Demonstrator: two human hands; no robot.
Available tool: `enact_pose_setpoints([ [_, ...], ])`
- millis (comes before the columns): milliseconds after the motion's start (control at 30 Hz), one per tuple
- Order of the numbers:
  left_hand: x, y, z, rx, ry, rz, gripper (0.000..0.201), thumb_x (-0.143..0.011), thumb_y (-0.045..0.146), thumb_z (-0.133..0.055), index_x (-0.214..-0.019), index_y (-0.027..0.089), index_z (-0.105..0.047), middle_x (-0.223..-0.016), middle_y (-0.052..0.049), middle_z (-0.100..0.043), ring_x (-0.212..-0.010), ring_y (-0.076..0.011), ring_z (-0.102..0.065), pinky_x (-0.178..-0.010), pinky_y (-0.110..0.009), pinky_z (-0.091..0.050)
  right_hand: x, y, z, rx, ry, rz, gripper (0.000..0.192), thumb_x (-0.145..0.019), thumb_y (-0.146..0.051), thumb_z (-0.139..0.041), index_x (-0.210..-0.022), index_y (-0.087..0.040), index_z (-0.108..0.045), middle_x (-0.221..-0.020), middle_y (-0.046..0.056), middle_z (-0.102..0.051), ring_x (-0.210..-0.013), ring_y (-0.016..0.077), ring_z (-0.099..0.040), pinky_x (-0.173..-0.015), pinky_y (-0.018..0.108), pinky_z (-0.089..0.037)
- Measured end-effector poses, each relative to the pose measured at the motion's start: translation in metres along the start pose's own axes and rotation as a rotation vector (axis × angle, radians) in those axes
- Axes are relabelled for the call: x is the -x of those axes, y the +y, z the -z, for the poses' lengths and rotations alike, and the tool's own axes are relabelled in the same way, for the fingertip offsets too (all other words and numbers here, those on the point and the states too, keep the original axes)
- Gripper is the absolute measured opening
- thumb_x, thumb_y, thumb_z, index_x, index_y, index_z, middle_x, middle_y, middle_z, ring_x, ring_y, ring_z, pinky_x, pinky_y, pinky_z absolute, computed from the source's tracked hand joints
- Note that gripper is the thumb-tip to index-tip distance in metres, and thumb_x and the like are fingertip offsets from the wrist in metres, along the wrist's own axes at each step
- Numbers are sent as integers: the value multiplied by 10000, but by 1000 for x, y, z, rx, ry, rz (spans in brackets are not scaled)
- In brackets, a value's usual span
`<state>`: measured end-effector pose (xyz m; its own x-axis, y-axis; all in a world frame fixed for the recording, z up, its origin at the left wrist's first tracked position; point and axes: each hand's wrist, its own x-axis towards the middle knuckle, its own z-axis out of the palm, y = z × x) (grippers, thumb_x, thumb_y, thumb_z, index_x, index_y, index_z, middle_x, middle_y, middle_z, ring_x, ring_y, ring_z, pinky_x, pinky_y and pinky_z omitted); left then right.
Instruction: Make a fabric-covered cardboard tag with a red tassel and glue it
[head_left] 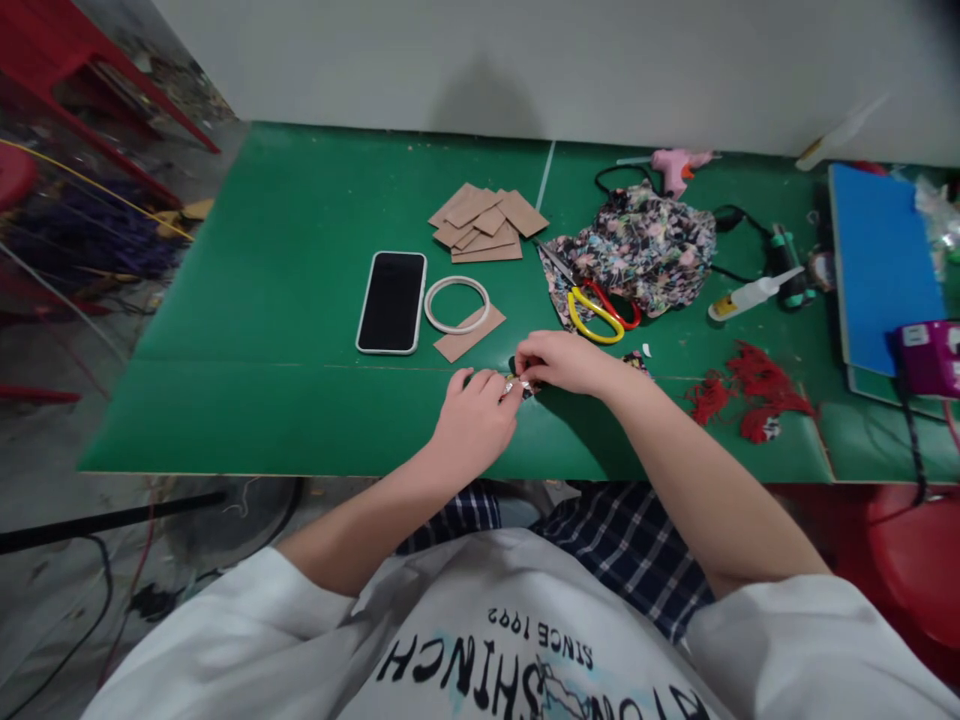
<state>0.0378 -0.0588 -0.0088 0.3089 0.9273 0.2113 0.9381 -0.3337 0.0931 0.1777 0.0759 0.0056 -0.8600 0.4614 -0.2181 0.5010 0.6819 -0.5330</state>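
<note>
Fingers of left hand and right hand pinched together on a small patterned fabric piece low on the green tabletop. Scissors, floral cloth, and cardboard pieces lie behind; work looks midway.

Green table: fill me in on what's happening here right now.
A person seated at the green table has both hands together over a small patterned piece, the left hand and right hand pinching it between fingertips. Beyond them lie a phone, a white ring, a stack of brown card pieces, yellow and red scissors on floral fabric, and red scraps.
</note>
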Motion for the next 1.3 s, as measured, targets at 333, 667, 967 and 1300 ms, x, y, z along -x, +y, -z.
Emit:
enact_pose_setpoints([
  [333, 11, -3, -4, 28, 44, -28, 329, -837, 153, -436, -1142, 141, -559, -984, -118, -629, -1067, -252, -533, -915, -448, -343, 3, -2, 0, 23, -5, 7, 82, -770, -140, -514, -802, -187, -572, -794, 9, -531, -692, 110, -475, -592, 205, -289],
  [667, 13, -1, -3, 3, 112, -45, 273, -850, 157, -441, -1078, 122, -588, -1007, -95, -657, -1061, -249, -553, -910, -437, -351, 15, -12, -24, -49, 188, -45, 64, -798, -202, -556, -761, -163, -592, -710, 6, -558, -678, 112, -482, -629, 215, -315],
  [967, 12, -3, -2, -7, 106, -62, 269, -848, 159, -445, -1068, 125, -596, -980, -98, -661, -1050, -244, -555, -917, -444, -357, 12, -17, -15, -74, 190, -197, 155, -737, -322, -614, -730, -178, -557, -686, -12, -531, -624, 101, -447, -559, 208, -276],
  [1300, 9, -1, 1, 4, 65, -43, 259, -845, 159, -437, -1043, 151, -604, -947, -93, -650, -1004, -241, -559, -923, -452, -350, 12, -7, -13, -182, 184, -149, 77, -755, -181, -565, -695, -173, -519, -599, -45, -489, -576, 88, -424, -564, 206, -274],
])
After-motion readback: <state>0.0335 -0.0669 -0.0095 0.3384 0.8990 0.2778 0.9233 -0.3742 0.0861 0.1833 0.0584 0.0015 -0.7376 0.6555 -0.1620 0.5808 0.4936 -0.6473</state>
